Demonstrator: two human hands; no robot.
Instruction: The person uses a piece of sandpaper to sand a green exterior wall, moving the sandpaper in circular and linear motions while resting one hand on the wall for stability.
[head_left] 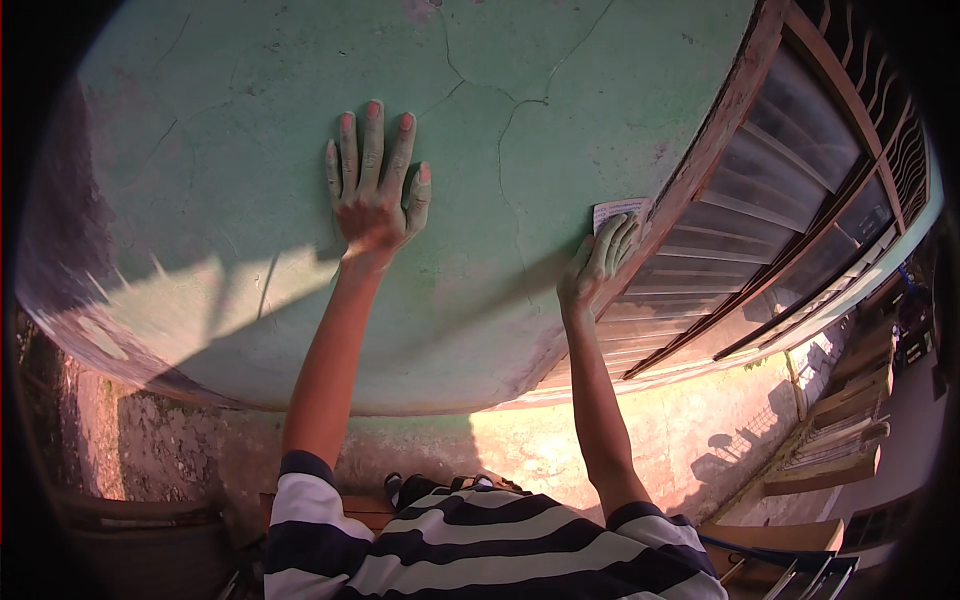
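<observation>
My left hand lies flat on the green wall, fingers spread and coated in pale dust, holding nothing. To the right, my right hand presses a small sheet of sandpaper to the wall, right beside the brown window frame. The sheet's pale, printed back peeks out above and beside the fingers; its rough side is hidden against the wall. Fine cracks branch through the wall's paint between and above my hands.
Louvred window panes with a wavy metal grille stand at the right. Below lies a sunlit concrete floor. Wooden furniture is at the lower right, near a metal ladder-like frame. Dark furniture stands lower left.
</observation>
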